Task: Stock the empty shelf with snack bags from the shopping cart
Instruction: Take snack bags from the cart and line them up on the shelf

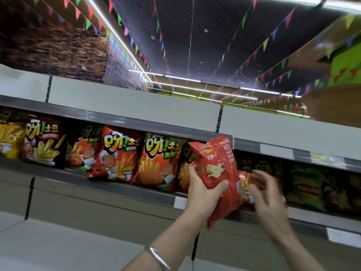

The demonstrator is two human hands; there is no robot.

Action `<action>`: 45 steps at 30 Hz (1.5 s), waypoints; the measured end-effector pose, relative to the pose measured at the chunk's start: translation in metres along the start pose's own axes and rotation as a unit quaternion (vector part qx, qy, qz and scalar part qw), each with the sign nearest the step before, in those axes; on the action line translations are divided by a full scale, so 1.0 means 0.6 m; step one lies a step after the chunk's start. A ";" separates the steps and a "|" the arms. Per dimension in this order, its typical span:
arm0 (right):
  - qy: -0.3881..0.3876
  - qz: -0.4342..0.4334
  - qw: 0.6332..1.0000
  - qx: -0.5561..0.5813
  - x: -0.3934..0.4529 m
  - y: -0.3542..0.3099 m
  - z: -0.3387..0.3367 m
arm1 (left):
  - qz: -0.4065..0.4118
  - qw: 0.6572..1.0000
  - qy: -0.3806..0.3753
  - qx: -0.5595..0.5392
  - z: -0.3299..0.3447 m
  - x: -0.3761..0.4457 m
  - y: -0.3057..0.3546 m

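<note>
Glossy red crinkled-foil crisp bag (216,178), long axis near upright, top tilted left, gripped by left hand (203,190) before grey metal shelf edge (136,189); right hand (267,194) blurred, fingers spread, holding nothing

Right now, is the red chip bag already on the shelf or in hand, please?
In hand: the left hand grips the red chip bag in front of the shelf; the right hand hovers beside it.

We see bright white light strips (203,90) glowing against a dark slatted ceiling (195,36). Motion blur smears the right hand (267,194) and the far brick wall (58,47). Wide-angle distortion bends the shelf edges (117,118), and shadow darkens the bags at right.
</note>
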State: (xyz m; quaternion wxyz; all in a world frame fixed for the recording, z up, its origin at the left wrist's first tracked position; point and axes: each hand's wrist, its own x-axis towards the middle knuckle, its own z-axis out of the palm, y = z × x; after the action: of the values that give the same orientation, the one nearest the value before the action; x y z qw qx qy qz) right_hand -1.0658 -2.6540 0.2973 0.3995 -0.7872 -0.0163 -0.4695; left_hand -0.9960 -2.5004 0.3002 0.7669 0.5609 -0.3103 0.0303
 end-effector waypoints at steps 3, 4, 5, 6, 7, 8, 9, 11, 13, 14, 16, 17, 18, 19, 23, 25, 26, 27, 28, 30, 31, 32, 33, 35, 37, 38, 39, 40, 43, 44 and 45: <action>-0.178 0.031 0.981 0.077 -0.036 -0.036 0.012 | -0.015 0.998 -0.056 -0.002 0.028 -0.018 0.017; -0.174 0.038 0.980 0.093 -0.034 -0.033 0.009 | -0.025 0.996 -0.082 -0.025 0.031 -0.023 0.026; -0.166 0.045 0.978 0.114 -0.029 -0.026 0.000 | -0.033 0.993 -0.106 -0.049 0.031 -0.027 0.034; -0.160 0.054 0.974 0.149 -0.025 -0.026 -0.008 | -0.036 0.990 -0.121 -0.057 0.028 -0.029 0.042; -0.168 0.071 0.962 0.202 -0.021 -0.024 -0.017 | -0.029 0.991 -0.123 -0.050 0.022 -0.031 0.050; -0.184 0.099 0.939 0.274 -0.021 -0.028 -0.024 | -0.022 0.993 -0.110 -0.036 0.015 -0.032 0.053; -0.195 0.134 0.908 0.345 -0.021 -0.031 -0.029 | -0.022 0.996 -0.088 -0.019 0.006 -0.029 0.054; -0.203 0.180 0.863 0.427 -0.023 -0.034 -0.040 | -0.031 0.997 -0.064 0.024 -0.010 -0.023 0.050; -0.210 0.197 0.846 0.449 -0.025 -0.036 -0.046 | -0.064 0.992 -0.109 0.024 -0.020 -0.022 0.039; -0.214 0.200 0.842 0.453 -0.025 -0.035 -0.046 | -0.091 0.985 -0.145 0.004 -0.023 -0.025 0.035; -0.233 0.210 0.832 0.457 -0.030 -0.041 -0.044 | -0.129 0.967 -0.219 -0.025 -0.026 -0.029 0.026; -0.241 0.212 0.823 0.468 -0.030 -0.040 -0.046 | -0.136 0.960 -0.242 -0.035 -0.027 -0.030 0.019; -0.258 0.208 0.817 0.471 -0.031 -0.040 -0.048 | -0.137 0.958 -0.249 -0.044 -0.026 -0.033 0.015; -0.282 0.200 0.819 0.459 -0.033 -0.043 -0.050 | -0.134 0.960 -0.242 -0.049 -0.025 -0.034 0.010; -0.308 0.197 0.842 0.396 -0.034 -0.040 -0.067 | -0.116 0.968 -0.215 -0.053 -0.022 -0.040 0.007; -0.288 0.197 0.860 0.373 -0.033 -0.041 -0.078 | -0.109 0.969 -0.215 -0.056 -0.025 -0.043 0.007; -0.279 0.188 0.873 0.353 -0.032 -0.043 -0.083 | -0.106 0.970 -0.214 -0.049 -0.027 -0.045 0.007; -0.270 0.177 0.887 0.330 -0.030 -0.046 -0.088 | -0.107 0.970 -0.214 -0.037 -0.029 -0.045 0.007; -0.256 0.173 0.900 0.306 -0.029 -0.049 -0.091 | -0.108 0.970 -0.214 -0.027 -0.031 -0.046 0.007; -0.222 0.172 0.920 0.273 -0.026 -0.058 -0.090 | -0.105 0.971 -0.215 -0.010 -0.035 -0.049 0.002; -0.206 0.166 0.929 0.257 -0.027 -0.064 -0.085 | -0.101 0.971 -0.215 -0.005 -0.038 -0.052 0.000; -0.191 0.155 0.940 0.237 -0.027 -0.072 -0.077 | -0.098 0.973 -0.211 -0.002 -0.042 -0.056 0.001; -0.179 0.142 0.948 0.222 -0.026 -0.077 -0.068 | -0.097 0.974 -0.206 -0.001 -0.047 -0.060 0.004; -0.166 0.118 0.955 0.214 -0.027 -0.091 -0.047 | -0.101 0.974 -0.200 -0.010 -0.066 -0.068 0.012; -0.166 0.110 0.955 0.221 -0.028 -0.106 -0.020 | -0.103 0.974 -0.203 -0.018 -0.098 -0.078 0.024; -0.170 0.110 0.953 0.227 -0.029 -0.114 -0.004 | -0.105 0.973 -0.204 -0.019 -0.117 -0.083 0.031; -0.178 0.108 0.949 0.236 -0.032 -0.122 0.015 | -0.106 0.973 -0.203 -0.017 -0.137 -0.090 0.039; -0.189 0.107 0.946 0.242 -0.035 -0.132 0.037 | -0.108 0.975 -0.195 -0.011 -0.159 -0.097 0.046; -0.213 0.096 0.939 0.252 -0.048 -0.173 0.113 | -0.111 0.984 -0.139 0.018 -0.236 -0.118 0.069; -0.222 0.088 0.936 0.258 -0.054 -0.190 0.141 | -0.110 0.986 -0.119 0.029 -0.266 -0.126 0.079; -0.229 0.082 0.933 0.266 -0.060 -0.208 0.169 | -0.109 0.988 -0.102 0.040 -0.298 -0.135 0.090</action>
State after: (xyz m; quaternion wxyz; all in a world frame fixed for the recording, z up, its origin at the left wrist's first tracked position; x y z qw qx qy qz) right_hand -1.0622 -2.4909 0.3223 0.6169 -0.7368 -0.1671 -0.2207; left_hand -1.0034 -2.2991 0.2725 0.7069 0.6218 -0.3226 -0.0982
